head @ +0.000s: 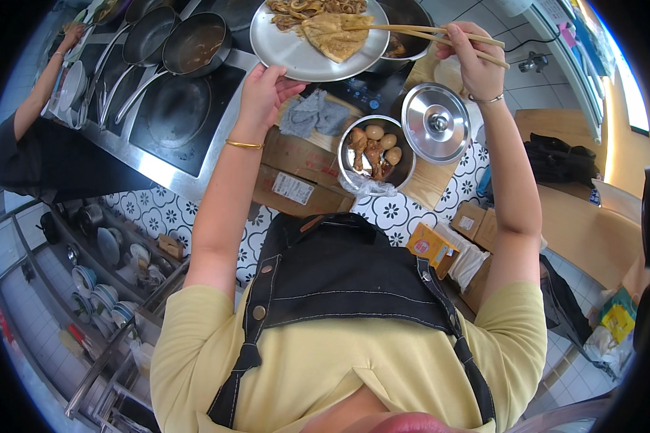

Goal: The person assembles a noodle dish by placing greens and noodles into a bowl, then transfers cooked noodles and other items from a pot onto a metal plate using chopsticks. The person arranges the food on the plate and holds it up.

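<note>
My left hand (268, 97) grips the near rim of a round metal plate (281, 51), thumb on its upper face. On the plate lie brown sliced food (325, 7) and a flat, folded tan piece of food (336, 39). Long wooden chopsticks (422, 30) are held in my right hand (468, 54), and their tips touch the tan piece. Partly under the plate's right side stands a dark pot (406, 21) with brown contents. Closer to me, a steel pot (376, 154) contains drumsticks and several brown eggs; its round steel lid (436, 123) rests beside it.
Dark frying pans (197, 46) sit on the cooktop (173, 119) at left, handles toward me. Another person's arm (38, 97) reaches in at far left. A grey cloth (314, 113) lies below the plate. Cardboard boxes (303, 184) stand underneath; a shelf rack (103, 254) holds bowls.
</note>
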`<state>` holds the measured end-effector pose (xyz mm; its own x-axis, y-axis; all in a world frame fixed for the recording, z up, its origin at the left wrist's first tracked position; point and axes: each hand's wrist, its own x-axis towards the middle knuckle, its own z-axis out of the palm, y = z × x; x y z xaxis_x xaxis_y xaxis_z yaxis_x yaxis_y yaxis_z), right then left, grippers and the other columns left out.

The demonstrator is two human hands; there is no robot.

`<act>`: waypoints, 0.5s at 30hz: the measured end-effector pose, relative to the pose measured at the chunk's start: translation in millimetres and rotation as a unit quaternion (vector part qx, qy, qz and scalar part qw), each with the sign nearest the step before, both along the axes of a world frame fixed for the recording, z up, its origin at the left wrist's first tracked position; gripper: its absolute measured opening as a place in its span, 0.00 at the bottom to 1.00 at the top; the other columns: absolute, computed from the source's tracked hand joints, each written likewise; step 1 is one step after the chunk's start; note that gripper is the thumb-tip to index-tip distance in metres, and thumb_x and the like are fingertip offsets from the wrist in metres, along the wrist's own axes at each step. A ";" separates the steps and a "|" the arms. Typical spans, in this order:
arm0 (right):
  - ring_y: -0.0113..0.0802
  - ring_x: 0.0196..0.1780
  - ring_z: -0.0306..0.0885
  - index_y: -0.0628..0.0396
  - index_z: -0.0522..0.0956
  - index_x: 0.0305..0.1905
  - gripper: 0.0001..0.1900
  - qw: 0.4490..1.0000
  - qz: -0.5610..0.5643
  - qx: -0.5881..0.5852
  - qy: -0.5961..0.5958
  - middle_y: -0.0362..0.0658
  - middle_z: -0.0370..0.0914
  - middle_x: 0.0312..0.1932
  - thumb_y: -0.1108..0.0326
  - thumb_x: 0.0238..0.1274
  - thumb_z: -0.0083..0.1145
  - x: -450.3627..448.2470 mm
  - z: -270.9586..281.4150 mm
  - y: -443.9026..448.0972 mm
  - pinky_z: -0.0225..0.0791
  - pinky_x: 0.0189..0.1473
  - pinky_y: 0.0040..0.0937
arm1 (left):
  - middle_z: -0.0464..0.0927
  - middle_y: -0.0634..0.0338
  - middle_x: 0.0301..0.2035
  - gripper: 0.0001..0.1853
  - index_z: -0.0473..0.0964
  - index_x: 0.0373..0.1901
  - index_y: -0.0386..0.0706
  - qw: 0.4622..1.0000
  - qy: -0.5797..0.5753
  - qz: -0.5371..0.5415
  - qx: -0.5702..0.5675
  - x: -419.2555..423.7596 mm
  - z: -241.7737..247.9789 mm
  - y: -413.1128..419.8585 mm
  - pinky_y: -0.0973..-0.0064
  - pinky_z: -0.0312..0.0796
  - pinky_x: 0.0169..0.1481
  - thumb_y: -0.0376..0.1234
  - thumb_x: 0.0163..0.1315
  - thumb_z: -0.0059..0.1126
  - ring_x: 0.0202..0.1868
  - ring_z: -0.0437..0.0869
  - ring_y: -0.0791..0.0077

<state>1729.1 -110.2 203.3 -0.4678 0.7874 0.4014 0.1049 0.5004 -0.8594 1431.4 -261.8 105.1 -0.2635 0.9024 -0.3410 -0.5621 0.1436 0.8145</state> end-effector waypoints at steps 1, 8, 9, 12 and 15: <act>0.26 0.29 0.80 0.66 0.78 0.43 0.12 1.000 -0.011 -0.005 -0.008 0.44 0.80 0.28 0.65 0.69 0.53 3.4 -1.8 0.8 0.73 0.31 0.19 | 0.79 0.47 0.40 0.12 0.67 0.47 0.33 1.000 0.003 0.013 0.004 1.9 0.4 -1.9 0.72 0.82 0.41 0.28 0.64 0.46 0.38 0.86 0.61; 0.23 0.24 0.77 0.63 0.79 0.41 0.13 0.994 -0.092 -0.033 0.052 0.43 0.78 0.24 0.62 0.68 0.54 11.7 8.0 -4.3 0.70 0.24 0.19 | 0.80 0.51 0.37 0.11 0.68 0.46 0.35 0.999 0.020 0.045 0.000 0.0 -6.1 -16.0 0.73 0.82 0.39 0.28 0.64 0.46 0.34 0.86 0.65; 0.23 0.24 0.77 0.63 0.79 0.41 0.13 0.994 -0.093 -0.037 0.037 0.43 0.78 0.24 0.62 0.68 0.54 9.1 6.6 -6.1 0.70 0.24 0.19 | 0.80 0.51 0.37 0.11 0.68 0.46 0.35 0.999 0.020 0.043 -0.003 1.3 -5.4 -17.2 0.73 0.82 0.39 0.28 0.64 0.46 0.34 0.86 0.66; 0.23 0.24 0.77 0.64 0.79 0.41 0.13 0.997 -0.074 -0.038 0.004 0.42 0.78 0.23 0.62 0.68 0.54 -2.1 -0.8 -12.5 0.70 0.24 0.19 | 0.80 0.52 0.39 0.11 0.68 0.48 0.36 0.999 0.014 0.032 -0.010 2.7 -4.5 -21.1 0.72 0.82 0.41 0.28 0.64 0.46 0.36 0.85 0.66; 0.23 0.24 0.77 0.64 0.79 0.40 0.13 0.999 -0.029 -0.010 -0.016 0.42 0.79 0.23 0.62 0.68 0.54 -15.6 -0.2 -21.0 0.70 0.25 0.18 | 0.79 0.54 0.43 0.13 0.68 0.50 0.37 1.000 0.008 0.011 -0.016 -0.3 -7.3 -25.5 0.72 0.81 0.44 0.28 0.65 0.47 0.41 0.85 0.67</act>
